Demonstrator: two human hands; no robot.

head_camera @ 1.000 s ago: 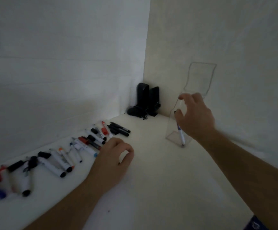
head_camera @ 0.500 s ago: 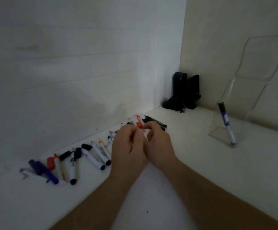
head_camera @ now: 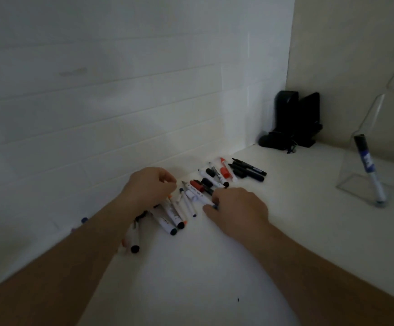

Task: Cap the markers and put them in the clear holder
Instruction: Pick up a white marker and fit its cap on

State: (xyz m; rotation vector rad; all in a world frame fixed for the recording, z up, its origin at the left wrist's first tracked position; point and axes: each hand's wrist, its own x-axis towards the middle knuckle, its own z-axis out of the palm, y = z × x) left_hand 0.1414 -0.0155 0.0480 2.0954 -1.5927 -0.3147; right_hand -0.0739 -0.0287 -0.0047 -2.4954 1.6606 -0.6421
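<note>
Several markers (head_camera: 211,178) and loose caps in black, red, blue and orange lie in a row along the white wall on the white tabletop (head_camera: 214,267). My left hand (head_camera: 150,188) hovers over the middle of the row with fingers curled; anything in them is hidden. My right hand (head_camera: 237,209) pinches the blue end of a white marker (head_camera: 197,196) lying in the row. At the far right the clear holder (head_camera: 353,182) stands with one blue-labelled marker (head_camera: 367,170) leaning inside it.
A black device (head_camera: 292,121) stands in the corner where the two walls meet. Two black markers (head_camera: 250,171) lie at the row's far end. My left forearm covers more markers (head_camera: 135,241) at the near end.
One second ago my right hand was at the holder with the blue marker. It left the marker there and came back to the row, where it now pinches a white marker.
</note>
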